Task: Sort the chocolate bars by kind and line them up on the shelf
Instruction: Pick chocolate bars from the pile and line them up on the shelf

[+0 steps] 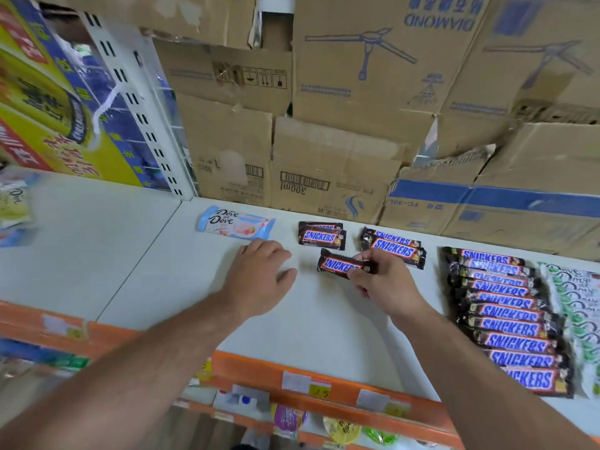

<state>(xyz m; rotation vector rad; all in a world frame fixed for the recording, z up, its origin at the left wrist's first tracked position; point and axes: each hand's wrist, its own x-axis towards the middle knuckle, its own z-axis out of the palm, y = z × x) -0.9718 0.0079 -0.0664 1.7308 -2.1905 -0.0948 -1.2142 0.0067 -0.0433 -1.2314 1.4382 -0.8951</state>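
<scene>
Right hand (386, 284) pinches a Snickers bar (337, 264), long axis nearly 9-to-3 o'clock. Left hand (259, 277) rests relaxed on the shelf (146, 261).

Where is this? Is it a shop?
Probably a small shop: a shelf with price tags on its orange edge, a long row of Snickers bars, and cardboard boxes stacked behind.

Left hand (259, 277) rests palm-down; right hand (386, 285) pinches a Snickers bar (339, 264).

Bare forearms (146, 362), bare left grip (259, 274), right grip (383, 284)
</scene>
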